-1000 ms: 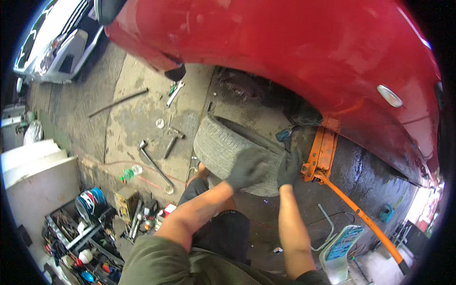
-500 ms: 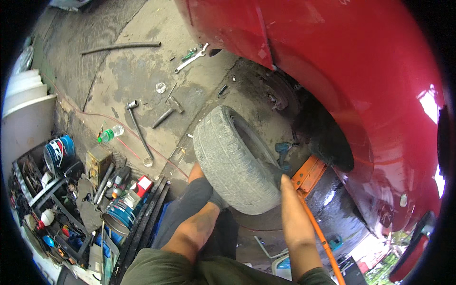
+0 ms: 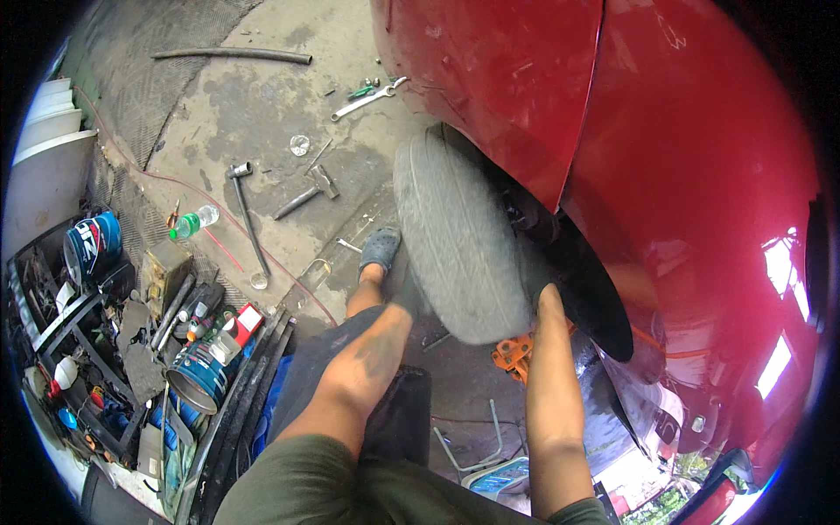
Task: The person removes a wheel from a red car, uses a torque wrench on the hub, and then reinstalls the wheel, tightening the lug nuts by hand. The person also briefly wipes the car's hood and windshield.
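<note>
A grey, worn car wheel [image 3: 459, 236] is held up on edge between my two hands, close against the wheel arch of the red car [image 3: 682, 175]. My left hand [image 3: 415, 299], in what looks like a dark glove, holds the tyre's near left side; it is blurred and its fingers are hidden. On the opposite side, my right hand [image 3: 535, 282] grips the wheel, with its fingers mostly out of sight behind the tyre. The wheel covers the hub. An orange jack [image 3: 514, 357] shows below the tyre, beside my right forearm.
A hammer [image 3: 306, 194], a socket wrench [image 3: 249, 223], a combination spanner [image 3: 367, 100] and a plastic bottle [image 3: 194, 222] lie on the concrete. At left stands a clutter of parts with a blue bucket [image 3: 194, 378]. My shoe [image 3: 381, 251] is planted left of the wheel.
The wheel has moved up and right, into the wheel arch, with both hands on it. My left foot has come into view. The orange jack handle no longer shows beside my right forearm.
</note>
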`<action>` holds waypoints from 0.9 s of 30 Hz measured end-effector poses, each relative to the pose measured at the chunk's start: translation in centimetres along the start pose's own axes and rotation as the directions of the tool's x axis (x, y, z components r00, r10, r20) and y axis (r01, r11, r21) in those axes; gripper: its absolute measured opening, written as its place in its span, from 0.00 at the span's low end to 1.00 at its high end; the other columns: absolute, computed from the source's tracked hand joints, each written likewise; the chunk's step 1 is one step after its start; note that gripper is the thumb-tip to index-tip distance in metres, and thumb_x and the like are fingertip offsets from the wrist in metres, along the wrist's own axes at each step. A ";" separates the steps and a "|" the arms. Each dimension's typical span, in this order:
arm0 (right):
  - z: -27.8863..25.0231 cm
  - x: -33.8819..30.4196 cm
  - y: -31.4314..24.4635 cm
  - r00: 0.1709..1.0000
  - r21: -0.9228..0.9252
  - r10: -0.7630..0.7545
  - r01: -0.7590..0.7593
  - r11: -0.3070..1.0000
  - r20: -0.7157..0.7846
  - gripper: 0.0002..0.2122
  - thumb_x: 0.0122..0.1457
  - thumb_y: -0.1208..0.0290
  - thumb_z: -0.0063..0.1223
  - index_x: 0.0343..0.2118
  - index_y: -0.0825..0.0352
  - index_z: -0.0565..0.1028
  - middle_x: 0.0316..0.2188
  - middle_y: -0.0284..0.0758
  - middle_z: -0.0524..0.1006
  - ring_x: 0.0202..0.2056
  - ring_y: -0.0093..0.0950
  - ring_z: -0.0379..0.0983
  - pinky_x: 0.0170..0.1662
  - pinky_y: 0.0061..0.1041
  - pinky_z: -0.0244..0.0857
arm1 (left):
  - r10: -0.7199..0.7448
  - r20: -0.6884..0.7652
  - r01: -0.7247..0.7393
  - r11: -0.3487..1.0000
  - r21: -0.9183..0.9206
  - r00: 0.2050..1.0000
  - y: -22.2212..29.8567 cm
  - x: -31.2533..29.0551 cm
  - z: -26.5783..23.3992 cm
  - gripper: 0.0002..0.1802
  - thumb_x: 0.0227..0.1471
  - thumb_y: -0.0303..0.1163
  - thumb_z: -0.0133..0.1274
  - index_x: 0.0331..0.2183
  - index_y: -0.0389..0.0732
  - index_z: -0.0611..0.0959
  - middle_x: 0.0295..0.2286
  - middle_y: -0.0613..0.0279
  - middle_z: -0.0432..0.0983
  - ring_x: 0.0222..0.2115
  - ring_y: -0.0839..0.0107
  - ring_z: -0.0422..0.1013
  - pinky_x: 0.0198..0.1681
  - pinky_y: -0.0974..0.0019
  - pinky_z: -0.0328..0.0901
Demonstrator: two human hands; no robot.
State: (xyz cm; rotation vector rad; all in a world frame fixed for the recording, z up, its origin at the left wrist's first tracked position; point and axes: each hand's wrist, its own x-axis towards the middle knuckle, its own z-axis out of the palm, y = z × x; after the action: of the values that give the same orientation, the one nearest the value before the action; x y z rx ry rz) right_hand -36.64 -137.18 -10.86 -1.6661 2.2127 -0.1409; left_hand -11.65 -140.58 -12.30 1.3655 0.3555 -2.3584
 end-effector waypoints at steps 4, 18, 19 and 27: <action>-1.1 0.4 -2.1 0.960 -0.108 -0.161 0.140 0.984 -0.229 0.17 0.61 0.64 0.41 0.46 0.71 0.71 0.45 0.51 0.72 0.45 0.50 0.69 0.47 0.43 0.62 | 0.148 0.166 -0.179 0.965 0.190 0.975 -3.3 6.0 0.4 0.35 0.59 0.57 0.35 0.58 0.41 0.63 0.54 0.53 0.64 0.53 0.58 0.62 0.56 0.56 0.58; -0.9 6.3 1.2 0.955 -0.360 0.009 -0.121 0.925 -0.298 0.16 0.60 0.58 0.40 0.35 0.65 0.76 0.36 0.44 0.77 0.37 0.43 0.74 0.37 0.40 0.65 | 0.496 0.337 -0.488 0.210 0.848 0.800 0.4 11.3 -11.2 0.25 0.56 0.44 0.47 0.51 0.39 0.72 0.46 0.55 0.72 0.41 0.59 0.71 0.44 0.61 0.65; -0.8 6.4 2.0 0.972 -0.379 0.074 -0.155 0.912 -0.221 0.16 0.60 0.58 0.40 0.34 0.65 0.76 0.36 0.44 0.77 0.37 0.44 0.74 0.37 0.41 0.65 | 0.489 0.258 -0.447 0.322 0.834 0.833 0.5 11.9 -12.7 0.29 0.55 0.45 0.49 0.53 0.37 0.69 0.49 0.54 0.70 0.44 0.59 0.70 0.46 0.62 0.65; -2.7 8.5 3.4 0.985 -0.581 0.153 -0.169 0.796 -0.076 0.15 0.58 0.58 0.48 0.30 0.67 0.76 0.34 0.44 0.76 0.35 0.46 0.71 0.35 0.44 0.63 | 0.605 0.162 -0.505 0.454 0.734 0.779 6.8 14.9 -10.7 0.59 0.42 0.49 0.64 0.61 0.29 0.47 0.59 0.38 0.49 0.60 0.56 0.53 0.60 0.62 0.52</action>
State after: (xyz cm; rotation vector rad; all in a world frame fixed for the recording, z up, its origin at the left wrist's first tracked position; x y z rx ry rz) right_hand -42.65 -144.53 -11.33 -1.7389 2.5710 0.6404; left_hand -7.03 -145.35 -30.63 1.6118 -1.0503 -1.8495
